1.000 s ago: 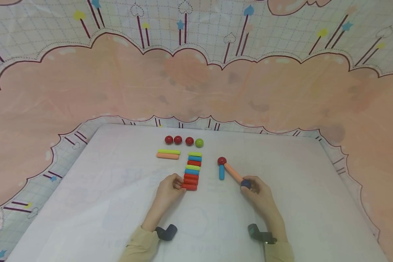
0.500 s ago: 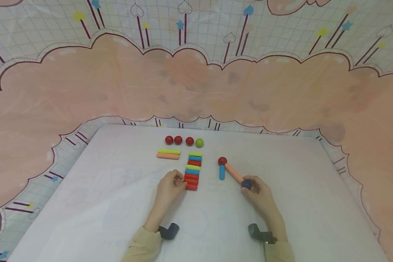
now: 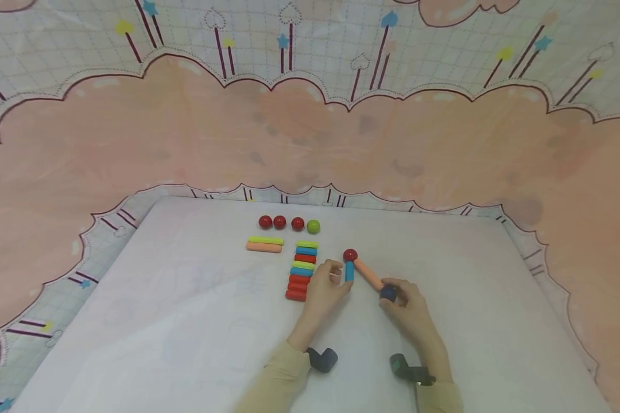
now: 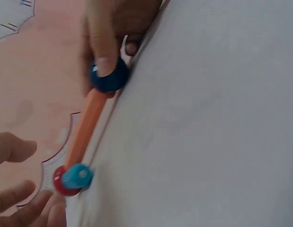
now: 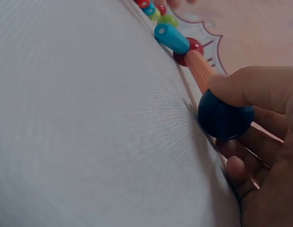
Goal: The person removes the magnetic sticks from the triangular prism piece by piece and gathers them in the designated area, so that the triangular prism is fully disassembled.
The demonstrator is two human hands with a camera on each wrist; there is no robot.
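My right hand (image 3: 410, 304) pinches a dark blue ball (image 5: 225, 116) between thumb and fingers. An orange ribbed rod (image 3: 368, 273) runs from that ball to a red ball (image 3: 350, 255). From the red ball a short blue rod (image 3: 349, 271) points toward me; its free end, with a small hole, faces the left wrist view. My left hand (image 3: 324, 289) is beside the blue rod, thumb and fingers spread apart with nothing between them. In the left wrist view, its fingers (image 4: 23, 203) are just left of the red ball. The hand overlaps part of the rod row in the head view.
A column of short red, blue and yellow-green rods (image 3: 305, 258) lies left of the joined piece. Farther left are a long yellow-green rod (image 3: 266, 241) and an orange rod (image 3: 263, 248). Red balls (image 3: 279, 222) and a green ball (image 3: 313, 226) line the back of the white table (image 3: 186, 321).
My left hand has left the red rods at the near end of the column and moved right to the blue rod. The right hand stays on the dark blue ball.
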